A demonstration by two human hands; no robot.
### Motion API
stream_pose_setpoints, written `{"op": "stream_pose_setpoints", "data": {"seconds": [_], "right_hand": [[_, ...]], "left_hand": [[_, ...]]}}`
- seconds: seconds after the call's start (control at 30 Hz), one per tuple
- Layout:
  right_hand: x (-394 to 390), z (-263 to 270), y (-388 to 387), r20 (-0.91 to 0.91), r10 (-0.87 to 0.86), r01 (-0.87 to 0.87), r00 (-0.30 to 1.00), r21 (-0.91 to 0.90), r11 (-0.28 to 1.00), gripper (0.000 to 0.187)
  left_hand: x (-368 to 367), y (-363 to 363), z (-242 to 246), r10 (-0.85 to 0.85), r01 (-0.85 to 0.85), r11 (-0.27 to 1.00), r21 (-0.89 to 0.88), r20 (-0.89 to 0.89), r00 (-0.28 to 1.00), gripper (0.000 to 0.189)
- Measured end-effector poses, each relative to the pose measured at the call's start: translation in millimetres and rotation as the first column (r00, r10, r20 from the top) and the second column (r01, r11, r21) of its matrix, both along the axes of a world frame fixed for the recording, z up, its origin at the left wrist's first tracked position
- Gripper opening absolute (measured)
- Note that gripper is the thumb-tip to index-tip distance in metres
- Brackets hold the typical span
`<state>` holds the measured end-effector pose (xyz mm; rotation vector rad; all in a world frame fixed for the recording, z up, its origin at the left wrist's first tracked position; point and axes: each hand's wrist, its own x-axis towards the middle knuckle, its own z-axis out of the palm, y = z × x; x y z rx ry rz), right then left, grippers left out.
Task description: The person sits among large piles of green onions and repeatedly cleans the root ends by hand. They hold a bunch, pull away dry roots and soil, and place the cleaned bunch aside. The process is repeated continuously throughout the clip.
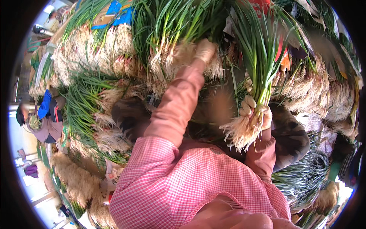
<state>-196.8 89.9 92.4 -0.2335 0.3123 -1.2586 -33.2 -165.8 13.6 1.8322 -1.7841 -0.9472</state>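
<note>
My right hand (254,111), in a pale glove, is closed round the stems of a bunch of rooted allium greens (258,57), like scallions or green garlic. The bunch is upright, its long leaves pointing away from me and its pale roots hanging below the fist. Stretched out ahead, my left hand (205,51), also gloved, reaches into a pile of the same greens (171,45), at the line where leaves meet roots. Leaves and the back of the hand hide its fingers, so any hold on a plant cannot be made out.
More rooted greens (94,123) lie beside my left knee (130,117). Blue packaging (123,14) rests on the far-left pile. Right of the bunch are further root piles (306,86). Dark-leaved greens (303,171) lie behind my right knee (290,137). Another person (45,123) is at the left.
</note>
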Motion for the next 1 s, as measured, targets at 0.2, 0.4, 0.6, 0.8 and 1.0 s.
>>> {"op": "stream_pose_setpoints", "data": {"seconds": [0.2,0.4,0.6,0.8,1.0], "right_hand": [[-1,17,8,0.063,0.041,-0.037,0.997,-0.059,0.998,0.065],[17,1,-10,-0.022,0.097,-0.098,0.995,-0.090,0.991,0.070],[44,-27,-23,-0.106,0.213,-0.208,0.971,0.058,0.976,0.062],[40,-35,-12,-0.094,0.119,-0.100,0.988,0.184,0.978,0.052],[36,-49,-11,-0.353,0.214,-0.180,0.911,0.127,0.975,0.048]], "left_hand": [[101,-9,177,-0.105,-0.101,0.973,-0.205,-0.793,0.600,0.007],[126,6,164,0.142,-0.173,0.985,-0.029,-0.446,0.884,0.034],[136,52,111,0.212,-0.217,0.952,-0.214,-0.047,0.976,0.036],[97,144,88,0.147,-0.143,0.987,0.066,-0.714,0.685,0.026],[42,193,25,0.101,0.189,0.946,0.264,-0.793,0.601,0.032]]}}
